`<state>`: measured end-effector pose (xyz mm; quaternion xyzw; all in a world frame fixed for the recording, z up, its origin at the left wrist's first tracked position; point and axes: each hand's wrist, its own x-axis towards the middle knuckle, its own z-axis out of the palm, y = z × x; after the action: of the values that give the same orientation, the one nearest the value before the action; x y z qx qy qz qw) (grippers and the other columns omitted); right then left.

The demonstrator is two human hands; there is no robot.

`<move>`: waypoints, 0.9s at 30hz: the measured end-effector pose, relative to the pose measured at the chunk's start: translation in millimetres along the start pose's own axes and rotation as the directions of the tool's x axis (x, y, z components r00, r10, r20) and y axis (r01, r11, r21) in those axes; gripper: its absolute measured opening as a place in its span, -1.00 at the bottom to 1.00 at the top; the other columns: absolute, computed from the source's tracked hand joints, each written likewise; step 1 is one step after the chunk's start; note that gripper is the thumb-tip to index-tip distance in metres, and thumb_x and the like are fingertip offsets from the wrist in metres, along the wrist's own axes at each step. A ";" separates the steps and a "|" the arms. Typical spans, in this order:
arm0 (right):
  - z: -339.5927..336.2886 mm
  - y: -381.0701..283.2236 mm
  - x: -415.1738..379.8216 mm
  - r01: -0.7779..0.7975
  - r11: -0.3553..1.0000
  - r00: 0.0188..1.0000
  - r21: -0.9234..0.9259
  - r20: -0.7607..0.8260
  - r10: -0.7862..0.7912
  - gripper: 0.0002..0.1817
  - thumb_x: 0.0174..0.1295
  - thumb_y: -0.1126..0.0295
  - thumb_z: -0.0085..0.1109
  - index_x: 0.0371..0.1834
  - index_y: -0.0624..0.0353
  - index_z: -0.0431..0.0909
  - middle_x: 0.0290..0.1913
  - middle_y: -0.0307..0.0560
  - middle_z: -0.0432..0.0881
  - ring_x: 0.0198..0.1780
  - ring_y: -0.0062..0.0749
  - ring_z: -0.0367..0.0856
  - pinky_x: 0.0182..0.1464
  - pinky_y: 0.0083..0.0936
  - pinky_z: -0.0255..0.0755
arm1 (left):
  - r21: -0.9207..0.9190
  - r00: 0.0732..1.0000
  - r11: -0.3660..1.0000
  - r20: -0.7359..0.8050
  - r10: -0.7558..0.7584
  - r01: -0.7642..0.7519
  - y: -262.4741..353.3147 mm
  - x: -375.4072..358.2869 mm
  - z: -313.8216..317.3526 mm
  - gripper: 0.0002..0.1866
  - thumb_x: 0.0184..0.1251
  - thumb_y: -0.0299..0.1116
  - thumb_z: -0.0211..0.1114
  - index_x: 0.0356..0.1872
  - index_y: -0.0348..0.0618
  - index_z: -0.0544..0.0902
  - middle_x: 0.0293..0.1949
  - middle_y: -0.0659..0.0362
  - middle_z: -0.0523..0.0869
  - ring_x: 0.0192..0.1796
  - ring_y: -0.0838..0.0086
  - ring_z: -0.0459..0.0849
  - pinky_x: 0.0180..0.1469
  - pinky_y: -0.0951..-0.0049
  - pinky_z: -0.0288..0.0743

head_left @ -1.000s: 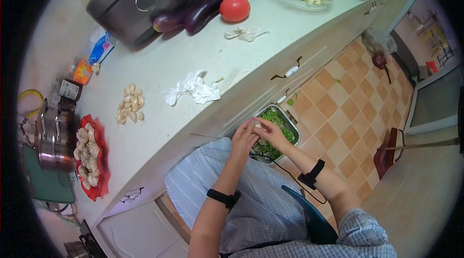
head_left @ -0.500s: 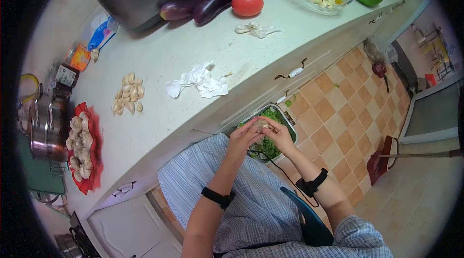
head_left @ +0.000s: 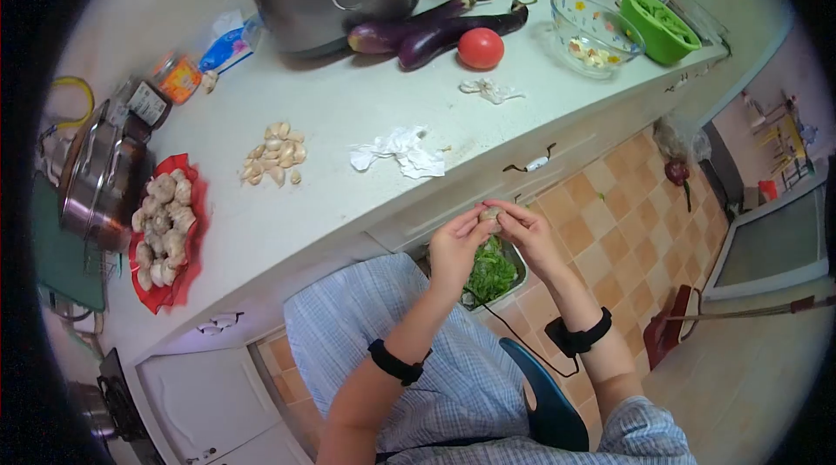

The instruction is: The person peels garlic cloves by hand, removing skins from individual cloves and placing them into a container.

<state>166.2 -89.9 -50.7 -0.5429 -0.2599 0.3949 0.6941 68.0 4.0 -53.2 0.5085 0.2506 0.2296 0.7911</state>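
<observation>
A pale worktop [head_left: 252,239] runs across the kitchen in front of me, a person in blue-and-white checked clothes working at its edge. A dark rice cooker [head_left: 335,8] stands at the back, with a lidded steel pot [head_left: 104,178] at the far left. Down by the floor tiles, a rectangular bin [head_left: 525,278] of leafy greens [head_left: 492,272] sits below the person's arms. Two purple eggplants [head_left: 448,36] lie side by side in front of the cooker, and a frilled red dish [head_left: 200,208] heaped with garlic bulbs [head_left: 165,217] rests near the pot. At the right end, a green basket [head_left: 657,43] stands beside a flower-patterned glass bowl [head_left: 566,30]. The left hand [head_left: 457,243] and right hand [head_left: 529,234] meet above the bin, in front of the worktop, fingers curled and gripping one garlic bulb [head_left: 490,217] between them, partly hidden by the fingertips. A crumpled white tissue [head_left: 399,153] lies near the front edge, and a red tomato [head_left: 481,49] sits just beside the eggplants. Smallest of all, unpeeled garlic cloves [head_left: 274,154] form a loose pile left of the tissue, while pale peeled cloves [head_left: 592,54] lie in the glass bowl.
</observation>
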 end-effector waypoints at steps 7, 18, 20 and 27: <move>1.9 1.3 -2.2 -0.016 0.982 0.993 0.188 -0.113 0.037 -0.68 0.26 0.28 -0.10 -0.13 0.33 0.48 -0.20 -0.14 0.56 -0.24 -0.58 0.53 -0.18 -0.68 0.42 | 0.059 1.000 0.998 -0.005 0.026 -0.026 7.2 -7.1 10.4 -0.63 0.08 -0.54 0.23 -0.05 -0.42 0.46 -0.18 0.02 0.60 -0.17 0.49 0.59 -0.15 0.61 0.48; -14.6 19.4 1.0 -0.026 1.000 0.992 0.016 -0.122 0.028 -0.68 0.18 0.34 0.03 -0.03 0.25 0.46 -0.14 -0.13 0.55 -0.19 -0.60 0.51 -0.18 -0.74 0.40 | -0.138 0.972 0.964 0.088 -0.218 0.229 -25.6 4.6 -18.9 -0.61 0.23 -0.38 0.12 0.05 -0.35 0.39 -0.03 0.09 0.52 -0.06 0.48 0.53 -0.01 0.50 0.45; -12.8 19.8 -0.7 -0.070 0.996 0.995 -0.056 -0.080 0.066 -0.69 0.18 0.35 0.03 -0.03 0.24 0.47 -0.15 -0.14 0.56 -0.20 -0.60 0.51 -0.19 -0.74 0.40 | -0.116 0.965 0.960 0.078 -0.249 0.257 -27.3 2.9 -19.4 -0.60 0.23 -0.39 0.12 0.06 -0.35 0.37 -0.01 0.09 0.50 -0.04 0.48 0.52 0.00 0.49 0.45; -3.2 46.4 2.8 -0.055 0.998 0.986 -0.033 -0.158 0.049 -0.73 0.16 0.37 0.06 -0.10 0.23 0.52 -0.26 -0.14 0.59 -0.29 -0.61 0.54 -0.33 -0.70 0.49 | -0.041 0.989 0.989 -0.035 -0.141 0.140 -37.0 -1.2 -11.3 -0.63 0.24 -0.43 0.09 0.05 -0.38 0.38 -0.04 0.06 0.52 -0.04 0.45 0.52 -0.01 0.45 0.46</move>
<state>157.9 -84.7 -96.2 -0.5916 -0.1974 0.3641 0.6917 63.9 -2.9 -91.1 0.4700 0.2962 0.1876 0.8100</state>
